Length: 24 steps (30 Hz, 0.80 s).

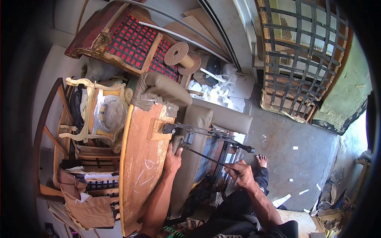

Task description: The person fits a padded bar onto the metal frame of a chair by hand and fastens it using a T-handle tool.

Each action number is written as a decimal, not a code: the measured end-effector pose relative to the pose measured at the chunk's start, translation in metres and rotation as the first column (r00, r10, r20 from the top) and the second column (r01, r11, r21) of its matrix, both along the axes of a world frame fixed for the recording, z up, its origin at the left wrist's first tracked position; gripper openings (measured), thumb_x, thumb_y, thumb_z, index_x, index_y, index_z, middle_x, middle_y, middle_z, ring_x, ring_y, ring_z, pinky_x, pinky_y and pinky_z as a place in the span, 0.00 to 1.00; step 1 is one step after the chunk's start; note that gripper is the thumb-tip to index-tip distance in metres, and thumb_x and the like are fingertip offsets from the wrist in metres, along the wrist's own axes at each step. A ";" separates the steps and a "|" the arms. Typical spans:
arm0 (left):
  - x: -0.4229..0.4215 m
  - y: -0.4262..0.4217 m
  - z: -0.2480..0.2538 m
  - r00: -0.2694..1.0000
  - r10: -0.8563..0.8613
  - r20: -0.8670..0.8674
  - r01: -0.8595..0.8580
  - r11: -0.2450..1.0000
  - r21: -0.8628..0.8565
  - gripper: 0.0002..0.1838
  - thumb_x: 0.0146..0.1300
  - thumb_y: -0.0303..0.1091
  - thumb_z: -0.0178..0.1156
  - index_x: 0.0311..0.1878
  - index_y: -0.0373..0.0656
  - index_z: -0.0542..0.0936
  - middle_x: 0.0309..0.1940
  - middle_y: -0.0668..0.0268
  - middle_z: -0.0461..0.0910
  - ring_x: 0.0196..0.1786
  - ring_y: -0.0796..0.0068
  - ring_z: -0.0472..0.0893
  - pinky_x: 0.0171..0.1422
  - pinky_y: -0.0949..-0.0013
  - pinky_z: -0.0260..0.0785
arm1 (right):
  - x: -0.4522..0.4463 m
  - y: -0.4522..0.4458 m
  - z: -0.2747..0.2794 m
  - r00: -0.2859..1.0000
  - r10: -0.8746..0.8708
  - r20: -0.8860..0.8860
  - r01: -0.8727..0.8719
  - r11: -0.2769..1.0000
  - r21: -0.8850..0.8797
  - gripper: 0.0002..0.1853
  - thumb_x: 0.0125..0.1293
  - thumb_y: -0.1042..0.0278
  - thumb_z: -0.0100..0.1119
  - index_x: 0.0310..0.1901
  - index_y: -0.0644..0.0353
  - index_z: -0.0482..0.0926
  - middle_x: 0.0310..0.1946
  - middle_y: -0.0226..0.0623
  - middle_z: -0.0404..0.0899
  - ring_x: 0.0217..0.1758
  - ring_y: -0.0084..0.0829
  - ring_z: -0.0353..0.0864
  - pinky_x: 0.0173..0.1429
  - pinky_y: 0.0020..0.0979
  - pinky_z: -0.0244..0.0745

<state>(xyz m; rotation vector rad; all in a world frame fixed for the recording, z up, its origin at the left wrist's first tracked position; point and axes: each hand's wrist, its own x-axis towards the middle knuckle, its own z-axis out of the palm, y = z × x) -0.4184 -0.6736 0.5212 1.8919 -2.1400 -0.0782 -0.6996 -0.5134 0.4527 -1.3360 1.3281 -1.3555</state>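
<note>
A wooden panel (145, 166) with chalk marks stands beside brown padded upholstery (190, 158). On the panel's wood block (156, 130) sits a black metal mechanism (190, 133), whose arm reaches right to a dark knob. My left hand (173, 158) is closed at the panel's edge, just below the mechanism, against a small grey part that I cannot make out clearly. My right hand (241, 174) grips a thin black rod (206, 157) by its right end. The rod's left end is near my left fingertips, below the mechanism.
Webbed frames stand at the upper left (129, 41) and upper right (301, 59). A cardboard spool (182, 59) lies at the top. Carved chair frames (95, 111) are stacked at left. White scraps lie on the grey floor (281, 158), near a bare foot (261, 160).
</note>
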 end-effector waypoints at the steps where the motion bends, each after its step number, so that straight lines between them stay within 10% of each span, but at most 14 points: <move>1: -0.002 0.000 0.004 0.997 0.018 -0.072 -0.014 0.998 0.058 0.28 0.63 0.41 0.67 0.61 0.35 0.73 0.46 0.45 0.80 0.49 0.46 0.81 0.55 0.54 0.73 | -0.002 -0.003 -0.003 0.995 0.005 -0.104 -0.016 0.994 -0.108 0.11 0.61 0.67 0.70 0.46 0.55 0.87 0.27 0.29 0.83 0.31 0.31 0.79 0.43 0.34 0.68; 7: -0.035 -0.004 0.043 0.945 0.163 -0.283 -0.068 0.946 0.318 0.32 0.60 0.46 0.68 0.62 0.38 0.72 0.45 0.51 0.81 0.48 0.49 0.82 0.53 0.54 0.73 | -0.015 -0.029 -0.015 0.853 -0.158 -0.498 -0.065 0.914 -0.401 0.11 0.57 0.64 0.70 0.43 0.50 0.86 0.19 0.25 0.67 0.25 0.27 0.68 0.40 0.34 0.62; 11: -0.034 -0.012 0.028 0.983 0.181 -0.042 -0.171 0.969 0.178 0.36 0.56 0.53 0.70 0.61 0.39 0.73 0.45 0.52 0.83 0.50 0.50 0.82 0.55 0.53 0.73 | -0.001 -0.043 -0.054 0.957 -0.233 -0.172 0.164 0.927 -0.338 0.07 0.60 0.72 0.62 0.24 0.57 0.80 0.18 0.32 0.67 0.25 0.36 0.68 0.36 0.37 0.62; 13: -0.049 -0.012 0.050 0.948 0.296 -0.119 -0.221 0.876 0.428 0.46 0.54 0.53 0.70 0.69 0.30 0.68 0.61 0.38 0.74 0.65 0.43 0.74 0.70 0.55 0.66 | 0.013 -0.044 -0.059 0.936 -0.346 -0.064 0.313 0.902 -0.297 0.15 0.62 0.75 0.50 0.16 0.62 0.70 0.15 0.38 0.67 0.19 0.41 0.66 0.30 0.42 0.61; 18: -0.031 -0.013 0.023 0.908 0.272 -0.319 -0.177 0.939 0.296 0.27 0.54 0.48 0.73 0.50 0.37 0.81 0.35 0.62 0.84 0.38 0.65 0.82 0.47 0.64 0.73 | 0.027 -0.048 -0.059 0.834 -0.546 0.084 0.552 0.818 -0.162 0.22 0.68 0.75 0.41 0.13 0.64 0.69 0.12 0.38 0.71 0.14 0.36 0.69 0.26 0.37 0.64; 24: -0.027 -0.012 0.021 0.954 0.169 -0.247 -0.107 0.963 0.246 0.30 0.59 0.55 0.68 0.56 0.40 0.78 0.40 0.54 0.85 0.42 0.53 0.84 0.47 0.55 0.75 | 0.048 -0.048 -0.061 0.721 -0.642 0.260 0.570 0.763 0.303 0.28 0.73 0.68 0.43 0.11 0.65 0.69 0.09 0.35 0.72 0.11 0.27 0.69 0.21 0.34 0.62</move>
